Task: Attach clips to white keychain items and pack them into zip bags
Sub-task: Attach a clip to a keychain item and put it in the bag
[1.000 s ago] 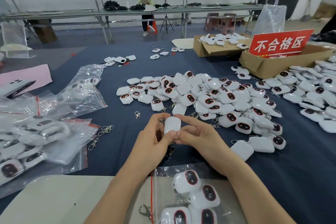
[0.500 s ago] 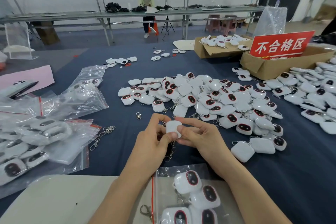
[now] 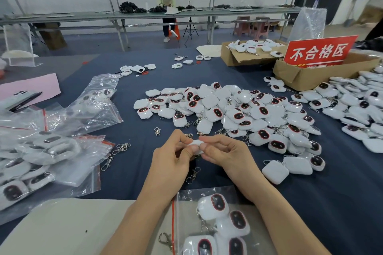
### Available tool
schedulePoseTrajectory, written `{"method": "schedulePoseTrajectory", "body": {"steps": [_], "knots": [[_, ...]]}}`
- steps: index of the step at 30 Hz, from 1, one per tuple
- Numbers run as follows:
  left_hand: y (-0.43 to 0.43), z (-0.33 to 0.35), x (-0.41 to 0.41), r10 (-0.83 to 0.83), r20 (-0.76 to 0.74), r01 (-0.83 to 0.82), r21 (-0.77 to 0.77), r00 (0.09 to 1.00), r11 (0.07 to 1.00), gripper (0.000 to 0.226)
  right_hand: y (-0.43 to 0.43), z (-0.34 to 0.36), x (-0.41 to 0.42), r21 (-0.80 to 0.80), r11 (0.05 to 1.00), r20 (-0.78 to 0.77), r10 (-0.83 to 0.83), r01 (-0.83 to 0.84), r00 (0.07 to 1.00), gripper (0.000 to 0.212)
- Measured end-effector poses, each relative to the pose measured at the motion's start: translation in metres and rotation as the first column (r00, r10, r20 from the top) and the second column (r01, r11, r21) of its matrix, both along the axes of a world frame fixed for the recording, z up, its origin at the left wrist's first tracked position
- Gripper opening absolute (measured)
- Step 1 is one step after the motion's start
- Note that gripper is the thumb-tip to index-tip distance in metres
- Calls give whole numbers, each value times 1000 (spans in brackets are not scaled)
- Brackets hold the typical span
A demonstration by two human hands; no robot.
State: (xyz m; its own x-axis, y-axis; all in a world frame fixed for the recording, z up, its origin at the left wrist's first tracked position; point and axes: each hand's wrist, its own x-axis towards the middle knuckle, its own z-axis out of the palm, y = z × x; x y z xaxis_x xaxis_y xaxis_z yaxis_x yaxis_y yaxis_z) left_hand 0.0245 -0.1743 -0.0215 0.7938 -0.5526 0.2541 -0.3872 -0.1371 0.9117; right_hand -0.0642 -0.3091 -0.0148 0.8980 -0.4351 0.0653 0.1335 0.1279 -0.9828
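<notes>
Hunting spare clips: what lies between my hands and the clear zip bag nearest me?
A silver metal clip shows against the dark blue tablecloth, head view.

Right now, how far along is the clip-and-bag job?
Done: clear plastic zip bags at far left lie filled; a nearer zip bag holds several. In hand: left hand and right hand pinch one white keychain item. Left: the large unbagged heap mid-table, plus loose metal clips.

Head view, forward-down, close over table (image 3: 132, 176)
</notes>
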Motion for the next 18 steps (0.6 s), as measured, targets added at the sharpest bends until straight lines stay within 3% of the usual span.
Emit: {"method": "schedulePoseTrajectory", "body": {"steps": [9,15,18], "knots": [[2,1,-3,2,15,-2,11,1000,1000,8,0,-5,3,-33,999,-16,-8,8,1000,20],[2,9,-3,-77,-21,78,26,997,997,46,-4,-2,1,83,994,10,-71,70,997,26],[3,10,-2,-79,-64,80,7,995,997,51,-4,-1,0,67,997,17,-51,50,999,28]]}}
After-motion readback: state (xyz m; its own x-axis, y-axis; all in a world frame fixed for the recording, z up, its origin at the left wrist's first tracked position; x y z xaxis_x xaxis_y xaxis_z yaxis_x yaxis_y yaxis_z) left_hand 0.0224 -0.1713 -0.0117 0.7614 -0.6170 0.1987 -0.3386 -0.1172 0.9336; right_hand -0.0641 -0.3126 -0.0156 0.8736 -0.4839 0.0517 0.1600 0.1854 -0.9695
